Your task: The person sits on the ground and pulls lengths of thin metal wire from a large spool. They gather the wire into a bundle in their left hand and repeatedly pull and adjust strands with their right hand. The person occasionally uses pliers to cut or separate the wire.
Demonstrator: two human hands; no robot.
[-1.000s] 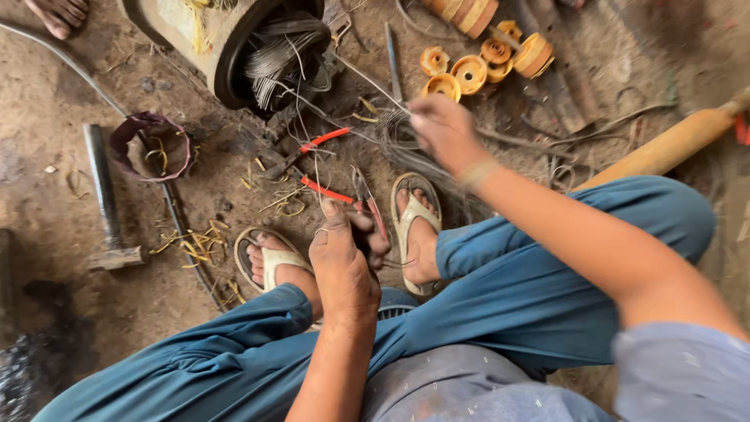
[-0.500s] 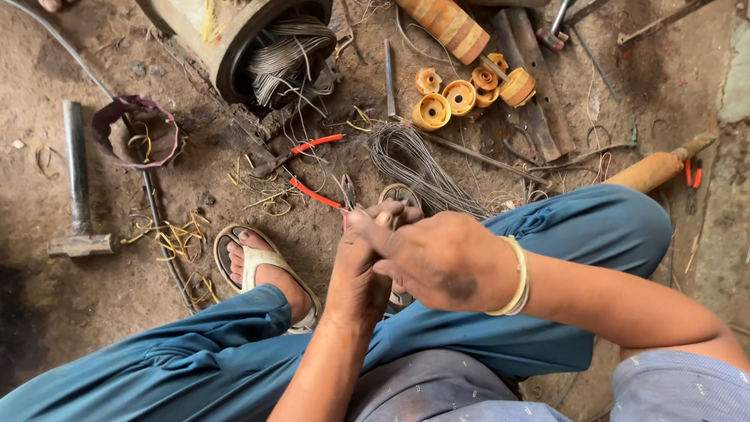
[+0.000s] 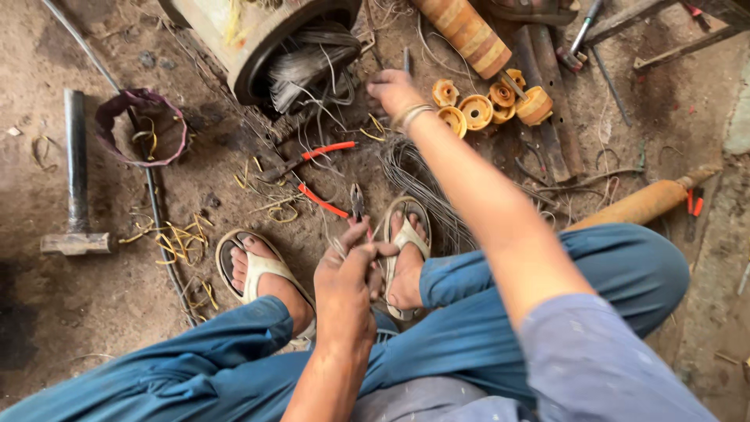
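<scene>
Left hand [image 3: 348, 273], lower centre, is gripping small pliers [image 3: 357, 202] with fingers clamped on the handles; right hand [image 3: 393, 91], upper centre, is pinching wire strands [image 3: 332, 94] beside the motor housing [image 3: 258, 35]

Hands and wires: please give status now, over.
Left hand pinching thin wire near the sandals. Right hand stretched out, touching loose wires at the motor housing. Red-handled pliers lying between, untouched.
</scene>
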